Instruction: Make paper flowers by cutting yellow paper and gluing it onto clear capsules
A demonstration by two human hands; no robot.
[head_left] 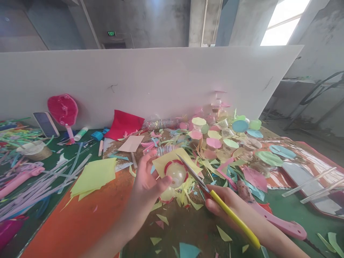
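- Left hand [145,186], at lower centre: the palm faces right and the forearm rises from the bottom edge. The fingers [146,166] curve, partly open, around a clear plastic dome [176,174] with a red rim, and the thumb presses against its side.
- Right hand [224,204], at lower right: the forearm comes in from the bottom right corner. The fingers close around the yellow handle of one pair of scissors [193,175], whose blades point up and left, their tips just beside the dome.
- Under the held dome lies a yellow paper sheet [172,161]. A second red-rimmed dome [167,196] sits just below it, among yellow paper scraps [188,193].
- Centre and right: many plastic cups with pastel paper discs [223,134] are heaped, too crowded to count. Two clear plastic bottles [162,124] lie near them.
- Upper left: one red paper sheet [123,124], one phone [46,124], one pink plastic fan [63,109].
- Left: one lime paper stack [92,177], lilac straws [34,190], one woven basket [33,150].
- Lower left: an orange board [77,218].
- Lower right: one pink plastic paddle [285,225] on a green mat [301,208].
- Top: a white board [134,86] stands behind everything.
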